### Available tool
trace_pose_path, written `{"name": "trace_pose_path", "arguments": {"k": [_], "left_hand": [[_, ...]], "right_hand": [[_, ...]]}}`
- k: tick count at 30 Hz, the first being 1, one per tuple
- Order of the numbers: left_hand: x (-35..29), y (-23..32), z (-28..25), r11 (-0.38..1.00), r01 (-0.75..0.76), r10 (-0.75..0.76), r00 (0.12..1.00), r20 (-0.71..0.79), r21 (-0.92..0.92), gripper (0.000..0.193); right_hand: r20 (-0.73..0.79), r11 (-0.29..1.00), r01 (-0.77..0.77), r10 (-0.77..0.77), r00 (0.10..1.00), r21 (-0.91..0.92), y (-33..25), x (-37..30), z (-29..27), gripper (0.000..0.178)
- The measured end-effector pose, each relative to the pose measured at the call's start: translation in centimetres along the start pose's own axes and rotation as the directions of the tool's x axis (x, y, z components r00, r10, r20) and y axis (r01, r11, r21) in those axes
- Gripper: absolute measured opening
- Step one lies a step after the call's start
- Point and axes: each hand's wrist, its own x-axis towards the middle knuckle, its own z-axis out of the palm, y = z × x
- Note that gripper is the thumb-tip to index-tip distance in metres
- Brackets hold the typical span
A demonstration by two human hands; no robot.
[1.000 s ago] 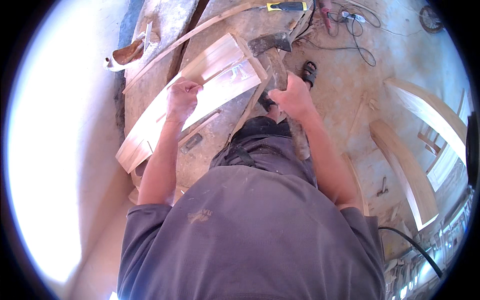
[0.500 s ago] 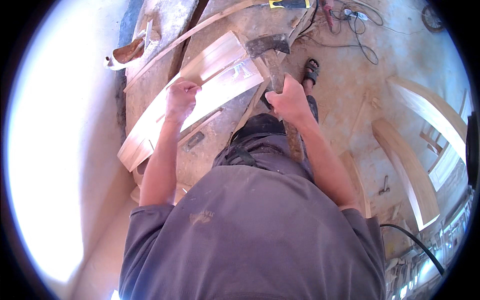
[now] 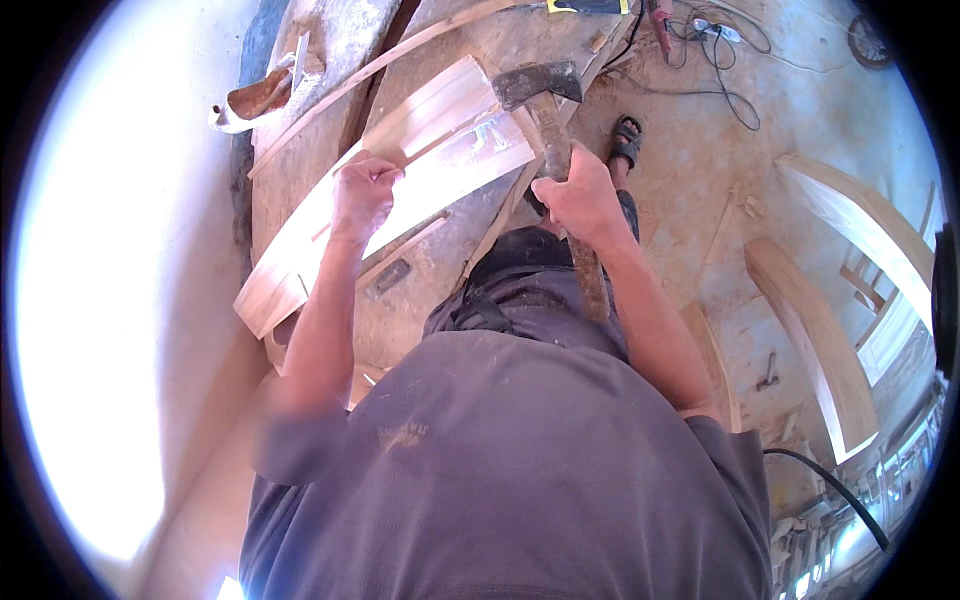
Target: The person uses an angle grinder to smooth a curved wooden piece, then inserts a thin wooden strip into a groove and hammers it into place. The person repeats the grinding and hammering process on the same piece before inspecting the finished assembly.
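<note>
My right hand [image 3: 583, 203] is wrapped round the wooden handle of an axe [image 3: 538, 86]. Its dark metal head points away from me, by the right end of a pale curved wooden workpiece [image 3: 455, 165]. The handle's lower end hangs over my lap. Above the middle of that workpiece is my left hand [image 3: 363, 200], its fingers closed in a pinch; whatever they hold, if anything, is too small to make out. A lengthwise gap or step runs along the curved wood. Strong light washes out part of its surface.
The workpiece lies on a worn wooden bench [image 3: 450, 50]. A white container with a brown inside [image 3: 262, 98] sits at the far left. Curved timbers [image 3: 815, 340] stand on the floor at right, near a small hammer [image 3: 768, 372]. Cables [image 3: 718, 70] trail at the far right.
</note>
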Motion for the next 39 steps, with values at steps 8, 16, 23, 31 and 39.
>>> {"name": "trace_pose_path", "arguments": {"k": [8, 16, 23, 31, 39], "left_hand": [[-0.2, -0.6, 0.6, 0.999, -0.05, 0.049, 0.997, -0.065, -0.013, 0.011], [-0.3, -1.1, 1.2, 0.996, -0.071, 0.065, 0.993, -0.1, -0.054, 0.01], [-0.5, -1.6, 1.7, 0.983, -0.166, 0.15, 0.974, -0.173, -0.083, 0.009], [-0.6, -2.0, 1.8, 0.977, -0.212, 0.2, 0.958, -0.208, -0.038, 0.007], [-0.3, -1.3, 1.8, 0.988, -0.121, 0.102, 0.979, -0.176, -0.098, 0.008]], "right_hand": [[-0.029, 0.864, 0.304, -0.343, 0.939, -0.401, -3.4, -4.4, -0.6, 0.049], [0.218, 0.626, 0.425, -0.382, 0.898, -0.654, -2.0, -4.0, 2.2, 0.038], [0.202, 0.657, 0.387, -0.342, 0.918, -0.647, -2.7, -4.8, 2.0, 0.033], [0.205, 0.67, 0.41, -0.366, 0.908, -0.619, -4.5, -5.8, 1.9, 0.03], [0.199, 0.624, 0.358, -0.312, 0.929, -0.695, -3.8, -4.2, 1.0, 0.028]]}}
